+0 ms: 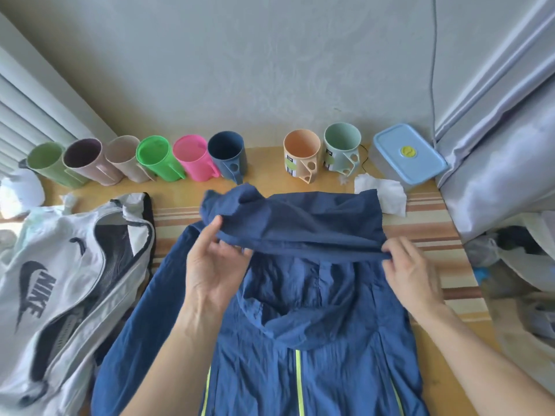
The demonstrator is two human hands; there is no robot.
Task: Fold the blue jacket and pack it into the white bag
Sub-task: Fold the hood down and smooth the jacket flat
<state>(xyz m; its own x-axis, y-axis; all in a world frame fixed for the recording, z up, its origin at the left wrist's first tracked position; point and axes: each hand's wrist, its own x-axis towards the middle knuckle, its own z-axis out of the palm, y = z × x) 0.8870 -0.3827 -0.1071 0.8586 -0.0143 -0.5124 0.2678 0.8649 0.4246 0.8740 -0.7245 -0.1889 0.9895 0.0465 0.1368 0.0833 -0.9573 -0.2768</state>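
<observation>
The blue jacket [300, 310] lies spread on the table, with yellow-green stripes near the bottom of the view and its hood in the middle. Its far end is lifted into a folded band across the top. My left hand [210, 265] pinches the left end of that band between thumb and fingers. At the band's right end my right hand [411, 268] grips the fold. The white bag [63, 283], with a dark logo and an unzipped dark opening, lies to the left of the jacket, touching its left sleeve.
A row of several coloured cups [156, 160] lies along the wall, with two upright cups [300, 159] and a blue-lidded box [408, 154] to the right. A crumpled white tissue [381, 195] sits behind the jacket. Grey curtain fabric [498, 163] hangs at right.
</observation>
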